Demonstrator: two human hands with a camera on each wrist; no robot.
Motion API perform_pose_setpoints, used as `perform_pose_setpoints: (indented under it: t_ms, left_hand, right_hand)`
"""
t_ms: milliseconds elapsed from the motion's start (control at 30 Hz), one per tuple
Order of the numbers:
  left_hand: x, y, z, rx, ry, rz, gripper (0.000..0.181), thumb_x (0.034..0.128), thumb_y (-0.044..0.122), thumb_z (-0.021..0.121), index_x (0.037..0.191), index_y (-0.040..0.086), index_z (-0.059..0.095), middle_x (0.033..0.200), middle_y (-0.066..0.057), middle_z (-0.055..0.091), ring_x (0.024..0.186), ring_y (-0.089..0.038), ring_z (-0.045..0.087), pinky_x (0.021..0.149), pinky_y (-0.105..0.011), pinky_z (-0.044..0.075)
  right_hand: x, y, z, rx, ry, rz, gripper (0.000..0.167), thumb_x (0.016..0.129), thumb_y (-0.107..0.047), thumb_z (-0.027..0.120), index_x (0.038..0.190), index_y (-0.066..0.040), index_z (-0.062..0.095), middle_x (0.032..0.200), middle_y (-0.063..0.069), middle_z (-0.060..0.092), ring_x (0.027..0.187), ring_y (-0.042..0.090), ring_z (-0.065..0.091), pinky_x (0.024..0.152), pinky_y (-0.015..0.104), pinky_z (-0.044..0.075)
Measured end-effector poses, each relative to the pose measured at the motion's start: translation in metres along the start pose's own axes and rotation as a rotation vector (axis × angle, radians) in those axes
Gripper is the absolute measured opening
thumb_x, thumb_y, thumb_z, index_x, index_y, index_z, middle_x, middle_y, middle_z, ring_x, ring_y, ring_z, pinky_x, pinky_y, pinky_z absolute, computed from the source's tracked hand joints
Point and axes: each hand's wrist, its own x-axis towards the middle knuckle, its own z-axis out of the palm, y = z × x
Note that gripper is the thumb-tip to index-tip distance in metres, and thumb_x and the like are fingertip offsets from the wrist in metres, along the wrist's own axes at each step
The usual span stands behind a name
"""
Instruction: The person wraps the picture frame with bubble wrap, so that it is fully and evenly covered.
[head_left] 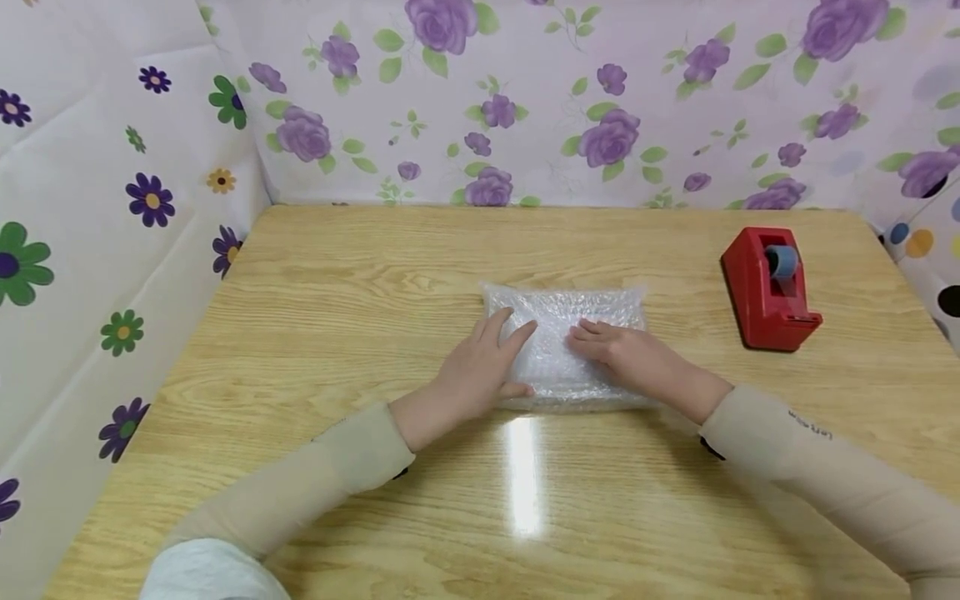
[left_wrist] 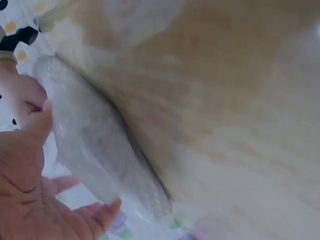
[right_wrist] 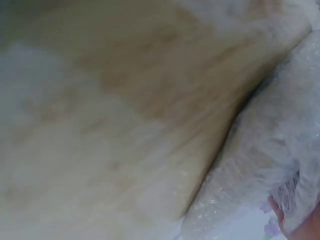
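A flat, rectangular package in clear bubble wrap [head_left: 551, 367] lies on the wooden table. My left hand [head_left: 477, 367] rests on its left side, fingers spread and thumb near the front edge. On the right part of the package, my right hand [head_left: 618, 354] presses down with its fingers straight. The left wrist view shows the bubble wrap [left_wrist: 95, 135] from the side, with the left hand [left_wrist: 35, 185] against it. In the right wrist view the wrinkled bubble wrap [right_wrist: 250, 160] fills the right side, and only a bit of the right hand [right_wrist: 302, 227] shows. The wrapped contents cannot be made out.
A red tape dispenser [head_left: 772, 292] with a blue-grey roll of tape [head_left: 782, 262] stands to the right of the package. The wooden table [head_left: 337, 275] ends at a flowered cloth [head_left: 540, 100] behind and on both sides.
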Motion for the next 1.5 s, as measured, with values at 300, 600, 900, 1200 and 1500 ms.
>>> perform_pose_setpoints:
  t_ms: [300,600,900,1200,1500]
  left_hand:
    - [0.011,-0.019,0.001,0.037,-0.247,0.159,0.075,0.0909,0.060,0.045,0.152,0.023,0.022,0.160,-0.011,0.006,0.147,-0.029,0.003,0.119,-0.052,-0.003]
    - [0.013,-0.021,0.000,-0.045,-0.293,0.151,0.068,0.0921,0.059,0.044,0.150,0.029,0.026,0.159,-0.010,0.013,0.147,-0.029,0.011,0.120,-0.048,0.001]
    - [0.013,-0.018,-0.001,-0.032,-0.250,0.165,0.066,0.0916,0.056,0.047,0.149,0.027,0.032,0.157,-0.013,0.020,0.145,-0.032,0.017,0.120,-0.051,0.005]
    - [0.020,-0.019,-0.001,0.026,-0.223,0.154,0.067,0.0910,0.060,0.045,0.149,0.030,0.030,0.157,-0.010,0.021,0.144,-0.031,0.020,0.117,-0.058,0.007]
    - [0.025,-0.024,-0.002,-0.006,-0.254,0.129,0.067,0.0910,0.059,0.046,0.149,0.031,0.029,0.158,-0.009,0.019,0.146,-0.030,0.016,0.118,-0.055,0.003]
  right_hand:
    - [-0.002,0.002,0.004,0.129,-0.045,0.025,0.037,0.089,0.004,0.059,0.126,0.003,0.058,0.131,0.021,0.054,0.123,0.039,0.051,0.099,0.050,0.045]
    - [-0.001,0.013,-0.012,0.213,-0.098,-0.015,0.031,0.089,0.005,0.054,0.119,0.004,0.063,0.129,0.025,0.056,0.122,0.041,0.052,0.099,0.052,0.045]
    - [-0.008,0.037,-0.028,0.102,-0.042,0.322,0.042,0.091,-0.009,0.061,0.129,0.007,0.053,0.142,0.031,0.039,0.134,0.045,0.033,0.113,0.058,0.022]
    - [-0.013,0.048,-0.034,0.220,-0.150,0.449,0.055,0.094,-0.015,0.057,0.142,0.003,0.039,0.151,0.031,0.021,0.138,0.047,0.024,0.113,0.058,0.020]
    - [-0.015,0.067,-0.030,0.263,-0.119,0.386,0.058,0.092,-0.017,0.060,0.142,0.003,0.039,0.150,0.028,0.028,0.125,0.047,0.044,0.108,0.059,0.032]
